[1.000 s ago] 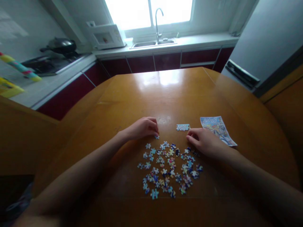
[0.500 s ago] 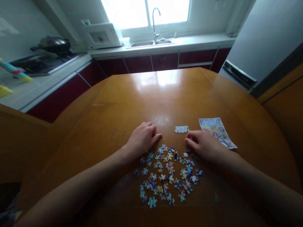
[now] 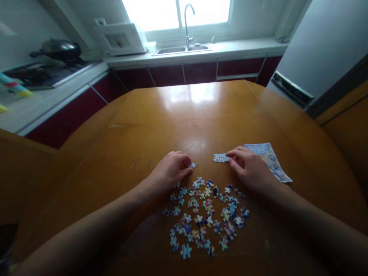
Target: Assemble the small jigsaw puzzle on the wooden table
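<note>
Several loose jigsaw pieces (image 3: 202,214) lie scattered on the wooden table (image 3: 161,119) in front of me. My left hand (image 3: 169,170) rests at the heap's far left corner, its fingers pinched on one small piece (image 3: 192,165). My right hand (image 3: 248,168) lies to the right, with fingertips pressed on a small joined strip of pieces (image 3: 220,158). A printed picture sheet (image 3: 268,159) lies just right of that hand, partly under it.
Beyond the table runs a kitchen counter with a sink and tap (image 3: 186,42), a white microwave (image 3: 120,38) and a dark pan on a hob (image 3: 60,50). A grey fridge (image 3: 316,50) stands at the right.
My left hand has pinched a piece and pushed it out past the heap. My right hand has moved forward onto the joined strip. The view has shifted slightly.
</note>
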The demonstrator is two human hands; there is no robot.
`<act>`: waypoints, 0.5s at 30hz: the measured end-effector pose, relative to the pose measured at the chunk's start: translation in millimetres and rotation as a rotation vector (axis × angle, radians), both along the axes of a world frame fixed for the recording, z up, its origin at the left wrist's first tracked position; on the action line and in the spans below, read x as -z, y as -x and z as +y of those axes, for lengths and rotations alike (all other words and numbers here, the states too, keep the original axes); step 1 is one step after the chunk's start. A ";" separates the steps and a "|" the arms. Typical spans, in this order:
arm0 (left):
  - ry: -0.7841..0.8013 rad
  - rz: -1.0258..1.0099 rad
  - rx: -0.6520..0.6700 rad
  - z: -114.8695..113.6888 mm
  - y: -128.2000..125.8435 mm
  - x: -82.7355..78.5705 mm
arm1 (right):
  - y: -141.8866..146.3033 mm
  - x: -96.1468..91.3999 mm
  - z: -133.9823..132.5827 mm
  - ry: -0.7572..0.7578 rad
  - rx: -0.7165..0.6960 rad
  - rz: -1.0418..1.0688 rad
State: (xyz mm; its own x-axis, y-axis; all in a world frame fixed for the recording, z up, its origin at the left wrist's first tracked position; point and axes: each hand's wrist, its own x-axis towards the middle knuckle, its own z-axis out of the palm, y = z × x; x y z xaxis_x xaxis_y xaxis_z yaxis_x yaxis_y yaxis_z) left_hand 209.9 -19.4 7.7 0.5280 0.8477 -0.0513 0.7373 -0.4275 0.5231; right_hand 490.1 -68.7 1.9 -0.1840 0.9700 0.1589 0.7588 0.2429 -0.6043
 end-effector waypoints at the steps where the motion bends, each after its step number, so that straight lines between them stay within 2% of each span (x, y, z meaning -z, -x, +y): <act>1: 0.005 -0.010 -0.004 -0.8 -1.6 0.0 | -0.4 3.4 1.7 -0.042 -0.019 -0.021; 5: 0.063 -0.054 0.008 0.3 -5.5 2.6 | 1.2 13.1 4.2 -0.101 -0.107 -0.088; 8: 0.077 -0.105 0.034 3.0 -6.4 5.7 | 6.0 12.6 0.6 -0.103 -0.165 -0.071; 15: -0.055 -0.191 0.061 -4.4 -19.9 6.3 | 17.2 4.7 -13.8 -0.084 -0.258 -0.067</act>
